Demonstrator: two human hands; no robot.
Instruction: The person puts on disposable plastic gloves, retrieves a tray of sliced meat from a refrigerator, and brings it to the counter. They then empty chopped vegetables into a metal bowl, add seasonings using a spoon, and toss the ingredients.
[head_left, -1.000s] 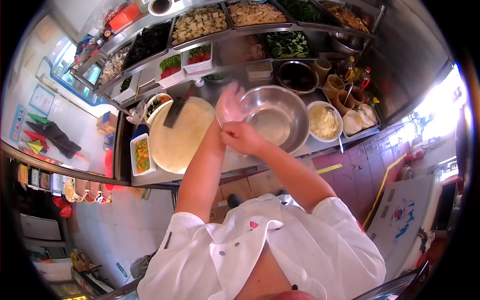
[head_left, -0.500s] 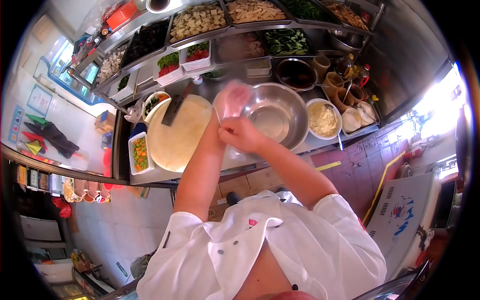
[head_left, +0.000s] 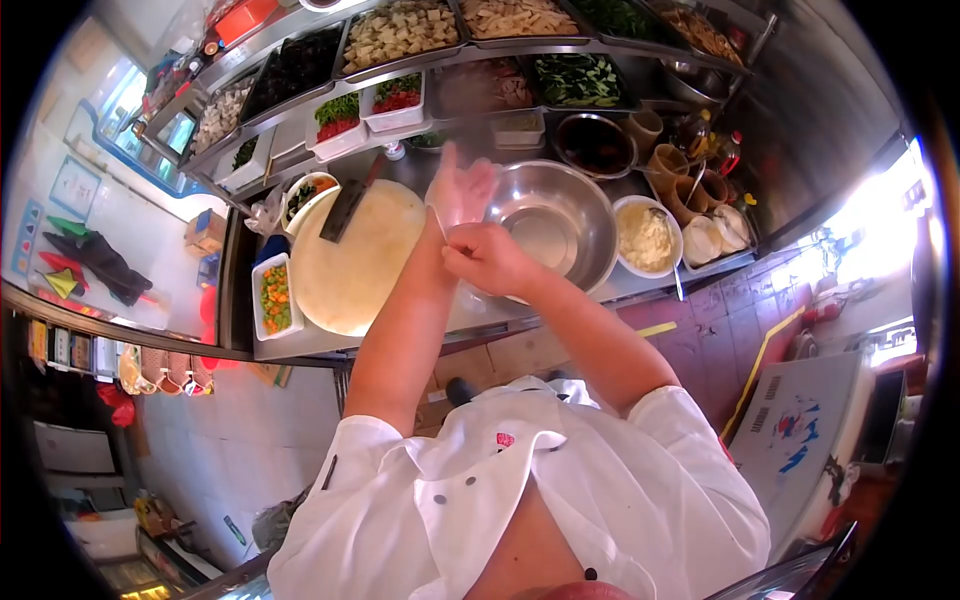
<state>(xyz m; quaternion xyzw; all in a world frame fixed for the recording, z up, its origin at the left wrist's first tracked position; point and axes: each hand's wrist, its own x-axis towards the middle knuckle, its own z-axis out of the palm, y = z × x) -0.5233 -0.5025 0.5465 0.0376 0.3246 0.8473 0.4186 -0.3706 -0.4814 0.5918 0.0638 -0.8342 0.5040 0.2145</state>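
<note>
My left hand (head_left: pixel 462 190) is inside a clear plastic glove (head_left: pixel 453 208), its fingers stretched out and apart above the counter. With closed fingers, my right hand (head_left: pixel 484 258) pinches the glove's cuff at my left wrist. Just right of the gloved hand stands a wide steel bowl (head_left: pixel 560 225) with nothing visible in it. To the left lies a round, pale cutting board (head_left: pixel 365 270), with a cleaver (head_left: pixel 345 212) resting near its far left edge.
A white tub of diced vegetables (head_left: pixel 275 298) stands left of the board. Right of the bowl are a white bowl of pale, chopped food with a spoon (head_left: pixel 648 238) and several brown cups (head_left: pixel 710 188). Behind, a pot of dark liquid (head_left: pixel 594 142) sits below shelves of ingredient trays (head_left: pixel 405 35).
My left hand was smeared by motion with its fingers bunched; now they are spread in the glove. My right hand has stayed at the left wrist.
</note>
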